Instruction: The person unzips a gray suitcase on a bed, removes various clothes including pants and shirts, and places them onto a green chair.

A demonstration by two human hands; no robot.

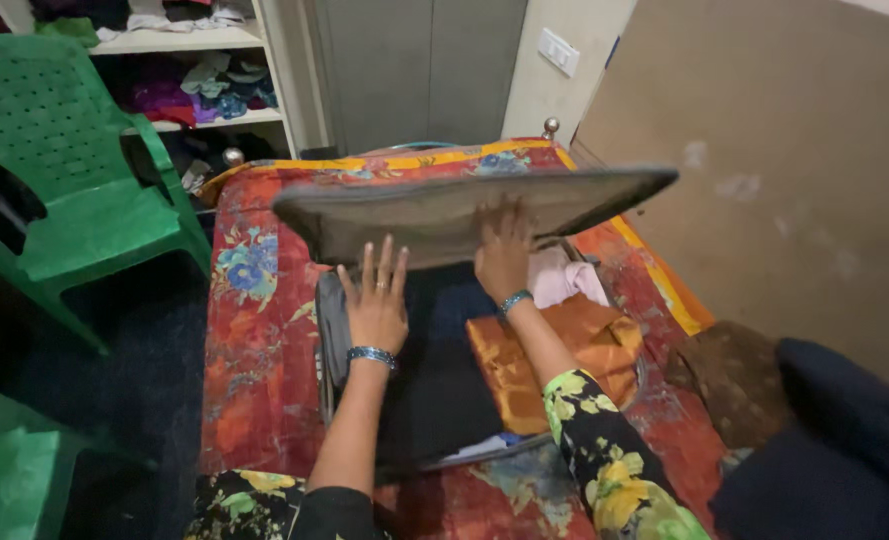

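Note:
An open grey suitcase (329, 330) lies on a bed with a red floral cover (254, 370). Its lid (434, 205) is tilted partly down over the contents. My right hand (504, 250) presses flat against the inside of the lid. My left hand (376, 300) hovers with fingers spread over the left side of the case, just under the lid's edge. Inside lie a dark folded garment (439, 370), an orange patterned cloth (554, 360) and a pink cloth (564, 280).
A green plastic chair (74, 180) stands left of the bed, and another green chair (14, 470) is at bottom left. Shelves with clothes (194, 90) stand behind. A tan wall (794, 180) runs along the right. Dark cloth (834, 440) and a brown cloth (729, 375) lie at right.

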